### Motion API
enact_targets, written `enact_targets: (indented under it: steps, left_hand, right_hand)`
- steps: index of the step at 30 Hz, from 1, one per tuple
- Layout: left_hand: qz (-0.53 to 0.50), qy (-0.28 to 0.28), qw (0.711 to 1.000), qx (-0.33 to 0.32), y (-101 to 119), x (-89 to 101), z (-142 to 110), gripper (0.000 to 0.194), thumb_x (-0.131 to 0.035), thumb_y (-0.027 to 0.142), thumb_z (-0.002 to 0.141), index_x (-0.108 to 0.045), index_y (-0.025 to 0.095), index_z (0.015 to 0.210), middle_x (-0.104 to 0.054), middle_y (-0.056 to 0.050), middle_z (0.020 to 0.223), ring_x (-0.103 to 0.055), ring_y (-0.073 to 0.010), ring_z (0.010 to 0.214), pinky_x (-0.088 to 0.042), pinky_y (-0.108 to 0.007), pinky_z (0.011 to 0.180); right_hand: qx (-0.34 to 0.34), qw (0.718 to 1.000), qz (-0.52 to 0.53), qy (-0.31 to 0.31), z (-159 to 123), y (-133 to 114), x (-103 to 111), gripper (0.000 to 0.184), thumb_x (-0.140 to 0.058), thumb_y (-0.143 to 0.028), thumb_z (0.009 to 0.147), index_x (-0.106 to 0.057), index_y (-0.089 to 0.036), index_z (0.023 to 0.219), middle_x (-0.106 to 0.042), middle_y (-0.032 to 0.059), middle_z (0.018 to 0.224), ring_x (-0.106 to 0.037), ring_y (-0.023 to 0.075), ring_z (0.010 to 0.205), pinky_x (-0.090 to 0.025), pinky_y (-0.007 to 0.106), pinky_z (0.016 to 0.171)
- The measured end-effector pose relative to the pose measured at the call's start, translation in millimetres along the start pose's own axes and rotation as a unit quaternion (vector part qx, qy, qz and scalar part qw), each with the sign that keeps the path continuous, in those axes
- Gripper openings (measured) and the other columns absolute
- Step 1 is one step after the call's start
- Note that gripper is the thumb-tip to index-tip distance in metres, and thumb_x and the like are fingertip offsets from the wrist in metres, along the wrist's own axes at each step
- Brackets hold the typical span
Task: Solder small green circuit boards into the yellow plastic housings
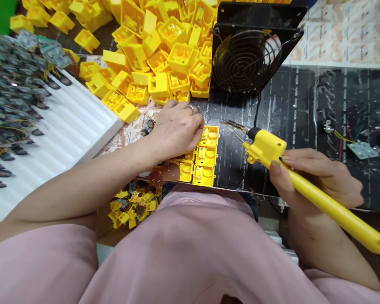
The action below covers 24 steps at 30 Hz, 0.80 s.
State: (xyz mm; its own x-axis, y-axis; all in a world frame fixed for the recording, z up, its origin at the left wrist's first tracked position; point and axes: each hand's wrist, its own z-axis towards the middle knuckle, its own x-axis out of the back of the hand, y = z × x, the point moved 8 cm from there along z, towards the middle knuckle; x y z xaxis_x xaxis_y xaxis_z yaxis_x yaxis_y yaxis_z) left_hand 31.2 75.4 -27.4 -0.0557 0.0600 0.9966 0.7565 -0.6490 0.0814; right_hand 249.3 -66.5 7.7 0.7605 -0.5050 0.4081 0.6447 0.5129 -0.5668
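In my right hand [319,173] is a yellow soldering iron [267,147], gripped near the front of its long handle. Its metal tip [236,125] points left and stays apart from the housings. My left hand [179,126] lies palm down with curled fingers over the top of a block of small yellow plastic housings [205,156]. Its fingertips are hidden, so what they hold or touch cannot be made out. The housings stand in rows, open side up, with round speaker grilles and metal contacts inside. Beside my left wrist lies a small round speaker-like part [150,124].
A heap of yellow housings [164,46] stands behind my left hand. Right of it is a black fan [245,59]. Circuit boards with wires [15,97] lie on white foam [91,122] at left. A wired board [362,150] sits far right; a box of yellow parts [133,207] is below.
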Motion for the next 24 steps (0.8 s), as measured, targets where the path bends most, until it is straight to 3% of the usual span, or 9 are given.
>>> enact_targets:
  steps: [3,6,15,17,20,22,24]
  left_hand:
    - [-0.008,0.014,1.0,-0.005,-0.5,0.4,-0.9,0.026,-0.052,0.025,0.097,-0.075,0.018,0.086,-0.072,-0.009,0.087,-0.07,-0.0321,0.103,-0.054,-0.049,0.095]
    - [-0.01,0.018,1.0,-0.006,-2.2,0.5,-1.6,0.024,-0.054,0.027,0.098,-0.074,0.018,0.088,-0.074,-0.009,0.094,-0.069,-0.0324,0.108,-0.055,-0.048,0.095]
    - [-0.008,0.022,1.0,-0.014,-1.1,-6.3,0.1,0.023,-0.059,0.035,0.1,-0.074,0.018,0.092,-0.073,-0.009,0.099,-0.068,-0.0334,0.113,-0.056,-0.047,0.096]
    - [-0.002,0.026,1.0,-0.006,-3.7,3.4,-0.9,0.027,-0.059,0.04,0.102,-0.074,0.017,0.105,-0.075,-0.01,0.107,-0.069,-0.0345,0.116,-0.055,-0.048,0.1]
    - [-0.01,0.058,0.997,0.043,-21.8,38.3,-7.9,0.041,-0.054,0.043,0.109,-0.066,0.012,0.134,-0.074,-0.014,0.129,-0.068,-0.0324,0.124,-0.052,-0.047,0.109]
    - [-0.02,0.09,0.992,0.084,-40.5,63.3,-18.1,0.043,-0.045,0.04,0.114,-0.063,0.009,0.137,-0.074,-0.013,0.134,-0.067,-0.0265,0.126,-0.05,-0.042,0.114]
    - [-0.025,0.089,0.989,0.113,-58.4,72.7,-29.6,0.043,-0.039,0.038,0.116,-0.068,0.009,0.128,-0.077,-0.009,0.129,-0.068,-0.0221,0.123,-0.049,-0.036,0.112]
  right_hand:
    - [-0.033,0.997,0.002,0.066,-6.0,6.1,-1.1,0.059,-0.092,-0.014,0.081,-0.077,-0.035,0.134,-0.083,0.0,0.103,-0.079,0.0212,0.072,-0.065,0.03,0.06]
    - [-0.028,0.99,-0.013,0.135,-11.5,7.2,-0.8,0.06,-0.09,-0.019,0.085,-0.074,-0.038,0.139,-0.08,0.001,0.115,-0.079,0.0204,0.076,-0.067,0.032,0.067]
    - [0.064,0.977,-0.025,0.202,-22.3,17.9,-3.1,0.047,-0.091,-0.028,0.088,-0.077,-0.028,0.132,-0.08,0.0041,0.104,-0.076,0.0189,0.07,-0.064,0.031,0.064]
    - [0.074,0.975,-0.036,0.206,-22.8,21.3,-2.2,0.043,-0.09,-0.029,0.089,-0.079,-0.028,0.13,-0.08,0.003,0.097,-0.075,0.0181,0.066,-0.062,0.028,0.06]
    - [0.077,0.974,-0.05,0.206,-23.4,21.7,0.6,0.036,-0.089,-0.035,0.09,-0.082,-0.029,0.125,-0.081,0.0021,0.09,-0.074,0.0186,0.065,-0.062,0.028,0.06]
    - [0.044,0.977,-0.038,0.207,-22.1,18.9,4.1,0.039,-0.089,-0.048,0.09,-0.083,-0.028,0.123,-0.083,0.004,0.094,-0.077,0.0215,0.071,-0.064,0.031,0.063]
    - [-0.002,0.979,-0.009,0.206,-19.4,12.2,8.7,0.046,-0.08,-0.061,0.094,-0.083,-0.026,0.125,-0.083,0.0064,0.097,-0.079,0.0245,0.074,-0.066,0.034,0.062]
